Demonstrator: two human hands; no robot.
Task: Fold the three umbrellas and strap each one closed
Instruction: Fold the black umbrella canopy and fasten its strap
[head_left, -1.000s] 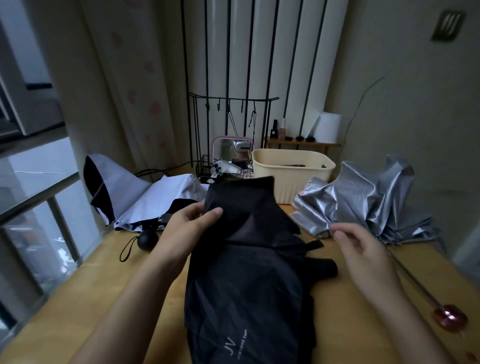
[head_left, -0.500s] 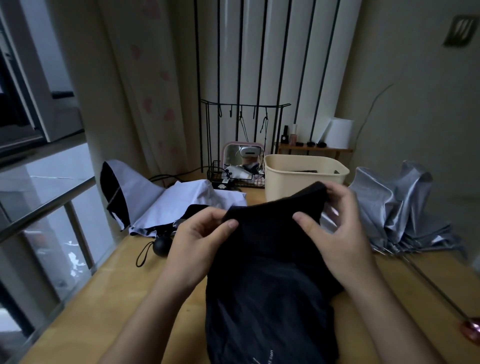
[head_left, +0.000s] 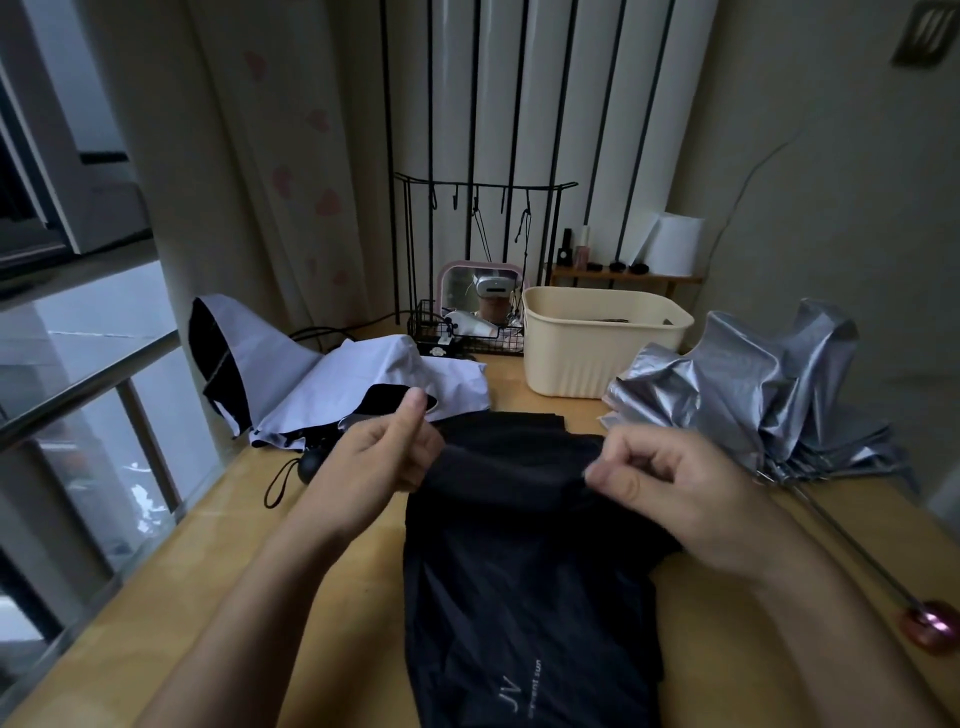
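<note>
While three umbrellas are lying on the wooden table (head_left: 208, 571), two bare hands are holding the middle one. The black umbrella (head_left: 530, 571) is stretching from the near edge of the table toward its centre, its dark canopy hanging loose and creased, with a white "JV" mark and small white lettering showing near the bottom of the view. The left hand (head_left: 384, 457) is gripping the fabric at its far left corner, fingers curled in and thumb sticking up. The right hand (head_left: 670, 493) is pinching the far right edge of the same fabric between thumb and curled fingers, so the cloth is running taut between the two hands.

The white umbrella (head_left: 332, 379) is lying unfolded to the left, showing a black lining, and its round black handle (head_left: 311, 465) with a wrist loop is resting on the table just beside the left hand. The silver umbrella (head_left: 753, 395) is sitting crumpled to the right, its thin metal shaft reaching toward the near right corner and ending in a pink handle (head_left: 930, 623).

Two containers are standing at the back. One cream tub (head_left: 597, 353) is sitting between the white and silver umbrellas; something dark is showing just below its rim, too hidden to identify. One black wire basket (head_left: 457, 338) is holding a few white items, and a pink-framed mirror (head_left: 478, 291) is standing behind it.
</note>
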